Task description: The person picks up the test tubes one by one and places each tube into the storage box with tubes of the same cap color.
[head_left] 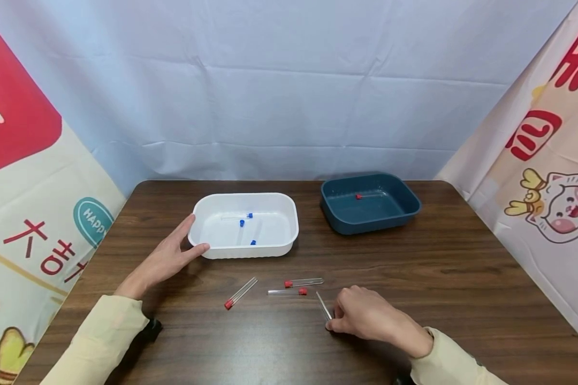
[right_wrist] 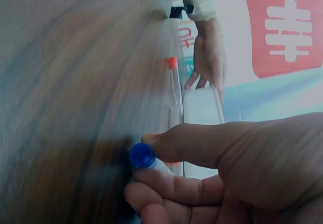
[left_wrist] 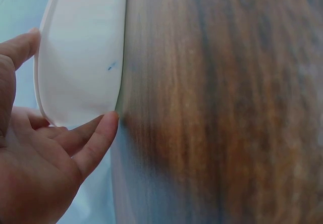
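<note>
On my head feed, a creased pale cloth hangs at 12 o'clock, with one printed cloth at 9 and another printed cloth at 3. Below them I have the tabletop, dark brown wood grain, shiny toward 6. From its middle, the white tray sits at 11, the dark blue tray at 1. I see the left hand spread wide, touching the white tray's 9 o'clock end. At 4, the right hand is narrow, pinching a blue-capped tube. Three red-capped tubes lie near the middle; three more blue-capped tubes lie in the white tray, one red-capped tube in the blue.
</note>
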`<state>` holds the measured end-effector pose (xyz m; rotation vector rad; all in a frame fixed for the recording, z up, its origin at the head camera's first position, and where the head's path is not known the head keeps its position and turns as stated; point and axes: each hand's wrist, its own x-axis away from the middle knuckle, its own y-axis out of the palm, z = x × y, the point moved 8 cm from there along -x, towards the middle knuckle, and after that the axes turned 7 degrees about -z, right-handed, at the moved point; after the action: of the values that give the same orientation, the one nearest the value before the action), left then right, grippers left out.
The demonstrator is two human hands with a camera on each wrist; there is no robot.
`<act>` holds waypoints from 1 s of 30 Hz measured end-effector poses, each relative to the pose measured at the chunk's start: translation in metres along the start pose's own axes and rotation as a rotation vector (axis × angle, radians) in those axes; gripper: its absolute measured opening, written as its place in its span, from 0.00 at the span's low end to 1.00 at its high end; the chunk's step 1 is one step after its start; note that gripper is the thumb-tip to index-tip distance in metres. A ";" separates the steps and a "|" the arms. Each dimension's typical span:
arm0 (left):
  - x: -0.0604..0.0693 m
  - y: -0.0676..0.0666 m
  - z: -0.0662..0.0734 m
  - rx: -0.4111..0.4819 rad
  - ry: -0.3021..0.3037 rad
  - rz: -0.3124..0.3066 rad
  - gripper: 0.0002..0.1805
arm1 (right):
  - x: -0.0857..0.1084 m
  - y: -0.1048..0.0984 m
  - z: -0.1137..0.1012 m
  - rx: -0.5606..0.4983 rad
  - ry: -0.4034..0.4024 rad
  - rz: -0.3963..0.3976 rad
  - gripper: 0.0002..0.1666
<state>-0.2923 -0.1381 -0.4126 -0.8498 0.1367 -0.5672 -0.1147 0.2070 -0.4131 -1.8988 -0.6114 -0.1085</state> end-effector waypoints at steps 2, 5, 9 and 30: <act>0.000 0.000 0.000 0.002 0.001 -0.001 0.56 | -0.001 -0.001 0.006 -0.009 0.009 0.007 0.24; 0.000 0.000 0.000 0.007 0.001 0.000 0.56 | 0.000 -0.003 0.011 -0.018 0.030 0.011 0.25; 0.000 0.000 0.000 0.007 0.003 0.004 0.55 | 0.003 -0.008 0.013 -0.015 0.082 0.022 0.26; 0.004 -0.002 0.005 0.006 0.006 0.007 0.55 | -0.008 -0.018 0.027 -0.073 0.149 0.037 0.24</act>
<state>-0.2881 -0.1379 -0.4074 -0.8413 0.1432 -0.5629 -0.1357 0.2333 -0.4117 -1.9513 -0.4767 -0.2498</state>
